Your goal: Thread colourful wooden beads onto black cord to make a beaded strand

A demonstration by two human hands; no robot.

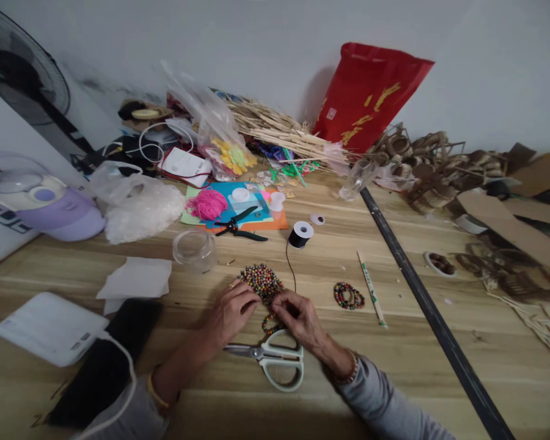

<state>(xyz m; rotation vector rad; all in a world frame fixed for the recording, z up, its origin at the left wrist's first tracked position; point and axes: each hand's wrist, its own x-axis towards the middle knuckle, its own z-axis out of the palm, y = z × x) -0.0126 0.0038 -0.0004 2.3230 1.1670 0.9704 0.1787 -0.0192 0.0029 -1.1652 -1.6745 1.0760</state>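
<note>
A pile of multicoloured beads (260, 280) lies on the wooden table, between and just beyond my two hands. My left hand (231, 310) rests at its left side, fingers bent together; whatever they pinch is too small to make out. At the right side, my right hand (301, 316) is closed with thumb and finger on a short string of beads (269, 324), which curves down onto the table. White-handled scissors (282, 360) lie just below the hands, blades pointing left. Behind the pile stands a spool of black cord (301, 234), its loose end trailing toward my right hand.
Coiled bead bracelets (349, 296) and a paper-wrapped stick (372, 288) lie to the right. A clear jar (194, 250), black pliers (241, 225) and pink yarn (207, 204) are farther back. A white power bank (50, 329) sits left; a dark strip (421, 305) crosses the table.
</note>
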